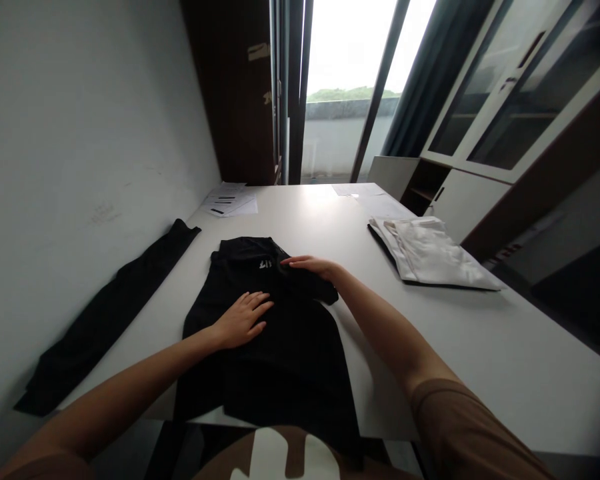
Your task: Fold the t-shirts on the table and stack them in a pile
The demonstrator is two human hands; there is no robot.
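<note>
Resting open, the left hand (243, 320) is touching a spread black garment (295, 367); the right hand (311, 265) is touching its far side, grip unclear; white cloth (430, 247) is lying folded right

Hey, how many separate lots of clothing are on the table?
3: a black garment under the left hand and right hand, a long dark garment at far left, and a white folded stack at right. Folds may hide more.

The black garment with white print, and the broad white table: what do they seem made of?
The black garment looks like matte cloth: soft folds, no shine; fibre unclear. The white table seems laminate or painted board, semi-gloss: smooth, bright glare.
</note>
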